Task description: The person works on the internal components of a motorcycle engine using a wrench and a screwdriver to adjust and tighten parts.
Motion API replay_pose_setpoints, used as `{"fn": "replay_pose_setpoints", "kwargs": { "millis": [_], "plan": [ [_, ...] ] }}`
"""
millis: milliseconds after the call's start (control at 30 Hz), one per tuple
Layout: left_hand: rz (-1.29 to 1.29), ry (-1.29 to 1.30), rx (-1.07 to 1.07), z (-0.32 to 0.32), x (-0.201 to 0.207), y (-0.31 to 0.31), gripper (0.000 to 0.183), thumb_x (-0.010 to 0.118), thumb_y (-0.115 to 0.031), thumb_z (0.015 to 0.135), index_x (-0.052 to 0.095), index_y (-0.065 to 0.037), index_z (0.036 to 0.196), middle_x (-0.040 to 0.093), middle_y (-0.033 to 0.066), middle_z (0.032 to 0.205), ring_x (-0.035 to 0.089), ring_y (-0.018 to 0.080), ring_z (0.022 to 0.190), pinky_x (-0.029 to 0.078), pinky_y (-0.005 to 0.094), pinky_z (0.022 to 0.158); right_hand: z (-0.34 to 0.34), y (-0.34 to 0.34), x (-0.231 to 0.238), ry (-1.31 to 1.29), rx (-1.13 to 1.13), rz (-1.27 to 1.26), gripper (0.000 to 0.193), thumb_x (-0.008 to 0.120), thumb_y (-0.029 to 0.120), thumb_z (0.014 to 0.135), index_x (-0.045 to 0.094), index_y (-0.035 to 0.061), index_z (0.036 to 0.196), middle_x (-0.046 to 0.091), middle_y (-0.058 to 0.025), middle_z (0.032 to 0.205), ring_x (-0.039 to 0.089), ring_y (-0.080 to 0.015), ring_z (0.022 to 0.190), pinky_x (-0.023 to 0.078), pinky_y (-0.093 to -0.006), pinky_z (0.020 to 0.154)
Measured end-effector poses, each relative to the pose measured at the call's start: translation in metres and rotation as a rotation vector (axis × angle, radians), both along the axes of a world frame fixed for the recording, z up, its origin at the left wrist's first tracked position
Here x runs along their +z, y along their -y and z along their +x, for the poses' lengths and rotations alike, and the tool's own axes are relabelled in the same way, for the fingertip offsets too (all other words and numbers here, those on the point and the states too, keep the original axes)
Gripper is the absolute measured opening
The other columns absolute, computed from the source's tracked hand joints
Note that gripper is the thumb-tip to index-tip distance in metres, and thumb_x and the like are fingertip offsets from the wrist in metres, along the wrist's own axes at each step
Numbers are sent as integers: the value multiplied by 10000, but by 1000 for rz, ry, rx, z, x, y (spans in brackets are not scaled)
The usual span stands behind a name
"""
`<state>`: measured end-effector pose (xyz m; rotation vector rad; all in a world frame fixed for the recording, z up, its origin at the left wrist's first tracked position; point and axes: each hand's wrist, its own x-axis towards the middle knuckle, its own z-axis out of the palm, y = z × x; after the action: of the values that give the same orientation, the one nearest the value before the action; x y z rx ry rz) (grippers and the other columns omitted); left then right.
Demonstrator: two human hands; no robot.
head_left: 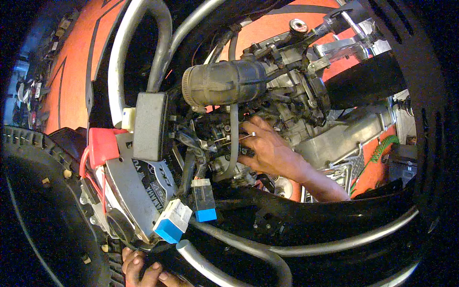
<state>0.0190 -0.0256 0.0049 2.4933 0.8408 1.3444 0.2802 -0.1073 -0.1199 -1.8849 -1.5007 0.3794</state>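
My right hand [272, 150] reaches in from the right, beneath the frame rail, into a motorcycle's engine bay. Its fingers are bent and closed among small parts beside the engine [303, 91]. A thin metal rod [234, 137] shows at the fingertips; whatever else they grip is hidden. Just above sits a ribbed black rubber intake duct [229, 82] with a clamp ring, and a grey hose [234, 124] runs down past the fingers. At the lower edge, my left hand [150, 275] shows only its fingers, slightly apart, against the dark bodywork below the battery [153, 186].
Silver frame tubes [344, 246] curve around the bay. A black box [151, 126], a red terminal cover [103, 146] and white-and-blue connectors [173, 221] crowd the left. Dark bodywork [43, 205] borders the left side. Below the engine lies orange flooring [373, 165] with a green coiled hose [382, 148].
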Motion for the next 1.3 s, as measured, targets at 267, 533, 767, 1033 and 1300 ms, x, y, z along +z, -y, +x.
{"fn": "replay_pose_setpoints", "kwargs": {
  "millis": [267, 533, 767, 1033, 1300],
  "plan": [
    [-15, 23, -18, 3, -13, 0, 170, 481, -142, 872, 552, 10, 897, 499, 174, 1004, 519, 329, 981, 419, 476, 893, -4, -4, -1, 9, -55, -29, 347, 718, 183, 664, 653, 37, 972, 525, -134, 1090, 458, -347, 1017, 402, -419, 910],
    [7, 46, -43, 7, -18, -3, 170, 485, -143, 863, 559, 8, 884, 504, 170, 984, 523, 323, 964, 425, 472, 880, 0, -3, -11, 55, -20, 48, 373, 716, 166, 655, 629, 31, 991, 540, -134, 1036, 480, -337, 961, 424, -411, 872],
    [21, 57, -53, 7, -19, -6, 169, 489, -143, 855, 565, 7, 873, 507, 167, 967, 527, 317, 950, 430, 469, 869, 3, -3, -7, 10, -8, 41, 355, 696, 154, 666, 622, 0, 978, 535, -145, 1032, 481, -337, 985, 419, -421, 893],
    [43, 65, -58, 4, -19, -10, 169, 493, -144, 846, 572, 5, 860, 512, 163, 947, 531, 310, 934, 436, 465, 856, 4, -3, -6, -44, 8, -114, 497, 707, 220, 667, 581, 5, 1097, 503, -234, 1188, 471, -401, 1135, 323, -482, 1054],
    [77, 80, -61, 3, -19, -12, 169, 497, -144, 836, 579, 3, 847, 516, 159, 927, 535, 304, 917, 442, 461, 844, 6, -5, 1, 21, 60, -104, 526, 713, 226, 651, 578, -6, 1104, 513, -223, 1143, 476, -436, 1090, 351, -487, 1017]
  ]
}}
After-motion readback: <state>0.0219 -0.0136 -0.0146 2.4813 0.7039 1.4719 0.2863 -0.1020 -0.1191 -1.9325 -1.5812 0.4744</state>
